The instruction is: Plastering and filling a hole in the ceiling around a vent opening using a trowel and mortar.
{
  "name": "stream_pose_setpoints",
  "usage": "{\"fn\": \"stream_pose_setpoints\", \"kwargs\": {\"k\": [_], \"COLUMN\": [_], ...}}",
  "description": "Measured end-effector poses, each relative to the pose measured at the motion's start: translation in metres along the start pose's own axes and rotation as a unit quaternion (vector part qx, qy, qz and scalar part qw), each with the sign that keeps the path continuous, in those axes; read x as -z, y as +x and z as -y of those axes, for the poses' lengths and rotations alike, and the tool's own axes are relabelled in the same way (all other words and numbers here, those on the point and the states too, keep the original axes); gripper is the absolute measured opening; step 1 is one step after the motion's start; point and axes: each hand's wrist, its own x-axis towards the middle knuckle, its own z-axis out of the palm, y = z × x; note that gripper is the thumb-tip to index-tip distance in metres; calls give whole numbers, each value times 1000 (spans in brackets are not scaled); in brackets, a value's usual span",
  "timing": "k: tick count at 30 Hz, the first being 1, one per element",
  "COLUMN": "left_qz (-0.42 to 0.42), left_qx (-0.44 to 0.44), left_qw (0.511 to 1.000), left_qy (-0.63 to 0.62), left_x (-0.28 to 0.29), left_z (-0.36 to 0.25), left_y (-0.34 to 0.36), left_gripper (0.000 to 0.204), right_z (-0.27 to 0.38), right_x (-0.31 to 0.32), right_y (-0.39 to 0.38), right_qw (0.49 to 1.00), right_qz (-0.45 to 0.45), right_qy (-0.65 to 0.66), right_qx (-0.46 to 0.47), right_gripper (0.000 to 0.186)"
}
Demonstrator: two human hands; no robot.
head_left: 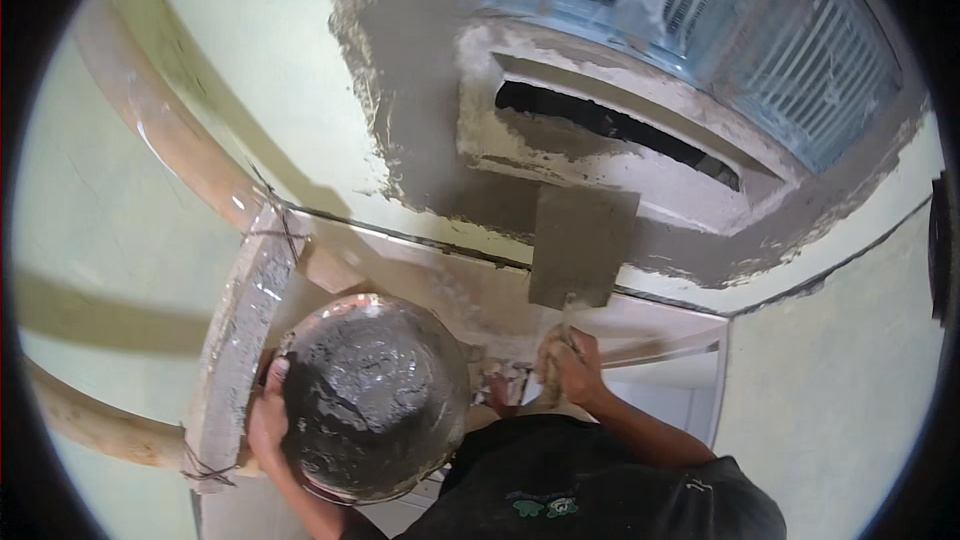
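Observation:
My left hand (268,422) grips the left edge of a round basin (462,365) with its thumb at the rim; the other fingers are partly hidden. Wet grey mortar (380,360) fills much of the basin. In my right hand (570,365) is the handle of a trowel, the fingers wrapped round it. The trowel's flat, squarish grey blade (585,245) points up toward the wall, just below a recessed slot (620,130). Whether the blade touches the wall, I cannot tell. Fresh grey plaster (420,90) covers the wall left of and below the slot.
Above the slot is a window covered with bluish plastic (640,0). A mortar-smeared plank (240,340) is tied with wire to curved-looking wooden poles (165,130) on the left. Pale green wall (830,370) stands to the right. A ledge or board (480,290) runs below the plaster.

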Motion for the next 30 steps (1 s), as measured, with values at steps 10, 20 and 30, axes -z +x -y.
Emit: {"fn": "stream_pose_setpoints", "kwargs": {"k": [10,20,30], "left_qz": [-51,-60,-91], "left_qx": [-7,-17,-76], "left_qw": [997,993,992], "left_qy": [50,105,51], "left_x": [1,2,-3], "left_z": [-12,-5,-23], "left_y": [-4,-4,-23], "left_gripper": [45,55,40], "right_z": [-7,-16,2], "right_x": [-89,-120,-150], "right_y": [70,98,128], "right_qw": [951,949,907], "right_qz": [-2,-38,10], "right_qy": [293,234,352], "right_qx": [102,210,231], "right_gripper": [27,24,23]}}
